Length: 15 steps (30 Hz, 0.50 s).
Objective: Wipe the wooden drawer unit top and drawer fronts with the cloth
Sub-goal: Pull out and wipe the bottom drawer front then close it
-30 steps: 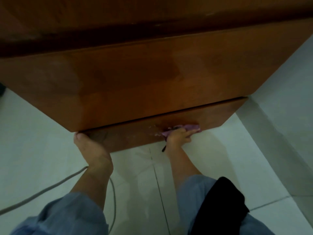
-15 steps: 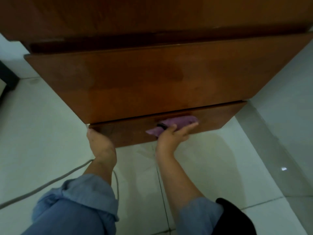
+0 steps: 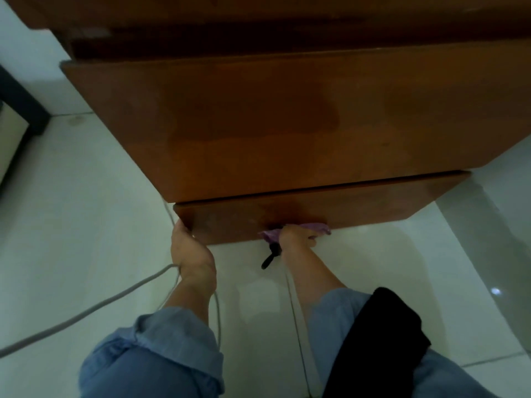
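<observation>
Both hands work low at the bottom drawer, forearms bare below rolled blue sleeves (image 3: 161,337). Left hand (image 3: 191,248) closes on the lower left corner of the bottom drawer front (image 3: 359,205), thumb on the face, fingers hidden round the edge; it appears to brace the unit. Right hand (image 3: 296,235), to the right of the left hand and well apart from it, is closed on a crumpled purple cloth (image 3: 317,227) and presses it flat against the lower edge of the same drawer front. A short black strap or tab (image 3: 270,255) hangs below this hand; what it belongs to cannot be told. A grey cable (image 3: 86,313) runs across the pale tiled floor (image 3: 86,211) behind the left wrist.

Handling, as a judgement: the cloth is light, soft and limp. It bunches readily, so hold it under a flat palm with the fingers spread over it, not pinched at one corner. The drawer front is stiff, smooth and probably slick under a damp cloth.

Above both hands sits the larger brown wooden drawer front (image 3: 258,124), glossy, with a darker irregular patch near its middle that may be moisture. Farthest up, the shadowed recess and the overhanging top (image 3: 201,12) of the unit are dim. No handles show.
</observation>
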Available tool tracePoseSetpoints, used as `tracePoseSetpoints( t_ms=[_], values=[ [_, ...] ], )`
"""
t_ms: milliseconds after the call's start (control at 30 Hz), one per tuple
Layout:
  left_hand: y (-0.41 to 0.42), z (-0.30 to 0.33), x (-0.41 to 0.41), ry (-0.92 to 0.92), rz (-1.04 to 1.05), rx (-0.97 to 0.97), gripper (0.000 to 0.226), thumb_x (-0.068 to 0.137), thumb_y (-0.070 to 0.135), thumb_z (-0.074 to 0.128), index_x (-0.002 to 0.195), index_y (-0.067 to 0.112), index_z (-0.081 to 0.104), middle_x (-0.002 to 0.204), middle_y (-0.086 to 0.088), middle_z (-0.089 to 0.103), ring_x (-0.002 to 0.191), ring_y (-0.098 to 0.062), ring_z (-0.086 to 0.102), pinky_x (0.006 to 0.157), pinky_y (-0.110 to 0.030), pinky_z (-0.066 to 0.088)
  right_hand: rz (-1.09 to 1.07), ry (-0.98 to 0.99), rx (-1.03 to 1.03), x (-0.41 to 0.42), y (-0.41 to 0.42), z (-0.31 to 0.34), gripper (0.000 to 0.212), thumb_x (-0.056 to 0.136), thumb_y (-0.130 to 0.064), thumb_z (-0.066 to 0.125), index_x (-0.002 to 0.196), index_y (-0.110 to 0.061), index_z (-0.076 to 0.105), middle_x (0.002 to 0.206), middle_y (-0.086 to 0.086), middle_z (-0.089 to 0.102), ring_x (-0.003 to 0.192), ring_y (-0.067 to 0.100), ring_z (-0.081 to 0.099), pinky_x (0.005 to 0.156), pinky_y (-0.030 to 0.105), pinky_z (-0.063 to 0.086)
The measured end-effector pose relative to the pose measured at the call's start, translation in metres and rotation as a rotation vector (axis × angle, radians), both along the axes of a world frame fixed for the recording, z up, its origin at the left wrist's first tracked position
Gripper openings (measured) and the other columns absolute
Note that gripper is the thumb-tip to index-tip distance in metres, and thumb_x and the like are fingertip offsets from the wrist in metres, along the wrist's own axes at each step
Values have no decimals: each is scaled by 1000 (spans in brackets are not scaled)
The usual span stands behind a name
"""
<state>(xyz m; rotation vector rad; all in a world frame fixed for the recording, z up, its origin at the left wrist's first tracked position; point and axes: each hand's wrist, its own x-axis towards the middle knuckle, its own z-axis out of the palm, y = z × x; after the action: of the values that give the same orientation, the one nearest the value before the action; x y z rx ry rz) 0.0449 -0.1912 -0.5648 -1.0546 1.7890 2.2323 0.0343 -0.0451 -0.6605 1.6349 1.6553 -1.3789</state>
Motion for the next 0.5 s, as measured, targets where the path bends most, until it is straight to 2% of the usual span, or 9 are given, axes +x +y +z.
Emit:
tracePoseSetpoints(
  t_ms=[33, 67, 100, 133, 200, 267, 333, 400, 500],
  values=[
    [-1, 5, 2, 8, -7, 7, 28, 99, 22, 38, 79, 24, 57, 53, 24, 61, 50, 13, 54, 44, -1, 38, 63, 43, -18, -4, 10, -37, 121, 58, -88, 46, 152, -17, 15, 158, 21, 11, 143, 41, 16, 116, 55, 19],
    [-6, 2, 3, 17, -38, -9, 29, 99, 21, 38, 75, 24, 53, 47, 23, 59, 46, 11, 54, 40, -1, 36, 119, 85, -59, 0, 9, -43, 123, 54, -90, 45, 152, -22, 15, 157, 20, 16, 142, 41, 21, 115, 56, 19],
    [-6, 11, 4, -9, -57, -32, 29, 99, 19, 39, 73, 23, 52, 49, 19, 59, 49, 8, 55, 39, -2, 36, 26, 151, -44, 10, 15, -33, 107, 65, -83, 47, 151, -28, 14, 156, 19, 22, 140, 40, 28, 114, 53, 24],
    [-9, 12, 3, -14, -84, -45, 30, 99, 19, 39, 72, 22, 52, 57, 12, 59, 54, 3, 53, 41, -5, 38, -77, 229, -61, 12, 7, 1, 85, 82, -63, 51, 150, -32, 11, 154, 18, 27, 136, 38, 37, 110, 50, 33],
    [-13, 19, 4, -28, -111, -67, 31, 98, 15, 37, 70, 19, 49, 65, 4, 48, 58, -7, 42, 50, -15, 36, -445, 484, -121, 38, -11, 51, 67, 93, -19, 50, 149, -23, 14, 151, 14, 33, 130, 35, 46, 103, 47, 45],
    [-19, 28, 7, -53, -183, -110, 32, 98, 12, 34, 68, 18, 44, 63, 1, 39, 57, -12, 33, 53, -22, 29, -692, 635, 50, 53, -30, 63, 59, 91, -2, 46, 145, -9, 22, 149, 15, 35, 130, 32, 45, 109, 44, 39],
    [-23, 31, 6, -75, -229, -106, 32, 97, 11, 33, 68, 16, 42, 62, 0, 35, 55, -13, 30, 52, -22, 27, -625, 753, 229, 61, -56, 81, 53, 90, 2, 50, 137, -11, 28, 141, 15, 41, 123, 30, 51, 107, 40, 41],
    [-26, 35, 6, -76, -247, -76, 28, 98, 10, 33, 72, 15, 42, 61, 3, 35, 54, -12, 30, 46, -18, 27, -492, 827, 300, 61, -74, 94, 45, 89, -7, 58, 128, -15, 38, 130, 11, 53, 114, 28, 57, 98, 37, 47],
    [-30, 34, 4, -83, -253, -56, 30, 99, 11, 37, 69, 16, 40, 59, 2, 34, 52, -11, 31, 37, -13, 28, -511, 765, 296, 48, -80, 106, 37, 87, -14, 65, 122, -12, 50, 123, 7, 61, 110, 26, 61, 89, 28, 45]
  ],
)
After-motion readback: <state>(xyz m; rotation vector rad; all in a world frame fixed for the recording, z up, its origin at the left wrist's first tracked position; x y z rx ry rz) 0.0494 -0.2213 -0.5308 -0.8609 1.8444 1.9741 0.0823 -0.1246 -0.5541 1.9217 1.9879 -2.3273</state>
